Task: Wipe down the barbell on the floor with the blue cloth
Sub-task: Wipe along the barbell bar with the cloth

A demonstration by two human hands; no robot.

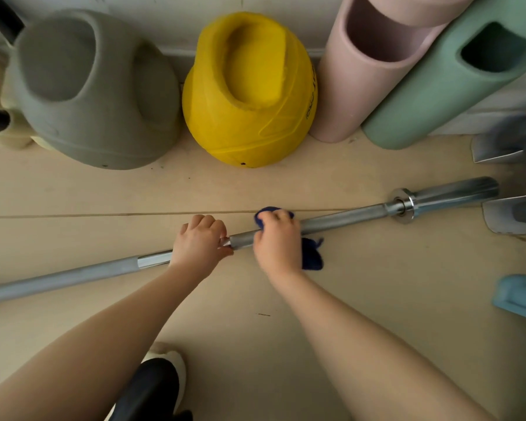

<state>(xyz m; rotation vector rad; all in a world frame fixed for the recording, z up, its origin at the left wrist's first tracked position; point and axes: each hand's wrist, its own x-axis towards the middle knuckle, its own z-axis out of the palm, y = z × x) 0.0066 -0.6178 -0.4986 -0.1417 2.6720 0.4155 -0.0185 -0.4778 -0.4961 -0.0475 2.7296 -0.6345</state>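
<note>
A long steel barbell lies on the pale floor, slanting from the lower left up to its sleeve at the right. My left hand is closed around the shaft near its middle. Just to the right, my right hand grips a dark blue cloth wrapped over the bar. Part of the cloth shows above my knuckles and a fold hangs below my wrist. The bar section under both hands is hidden.
A grey kettlebell and a yellow one stand against the wall behind the bar. Pink and green foam rollers lean at the right. A light blue block lies at the right edge, and my shoe is below.
</note>
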